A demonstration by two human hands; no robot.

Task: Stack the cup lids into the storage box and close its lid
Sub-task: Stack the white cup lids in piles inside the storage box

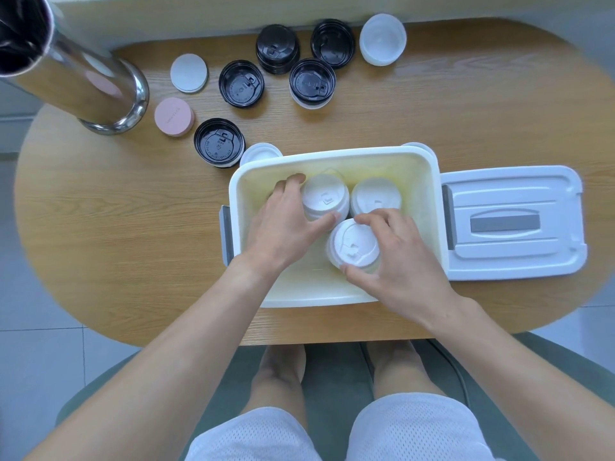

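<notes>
The white storage box [332,296] stands open at the table's near edge, with three stacks of white cup lids inside. My left hand [286,221] grips the back-left stack [324,197] between thumb and fingers. My right hand [399,261] grips the front stack [352,244] from the right. A third white stack [374,194] stands free at the back right. The box's lid [512,224] lies flat on the table just right of the box. Several black cup lids [241,83] lie on the table beyond the box.
A shiny metal cylinder [83,78] stands at the far left. A pink round lid [173,116], a white flat lid [188,73] and a translucent lid stack [382,39] lie on the wooden table [116,227]. Two white lids [259,153] peek out behind the box.
</notes>
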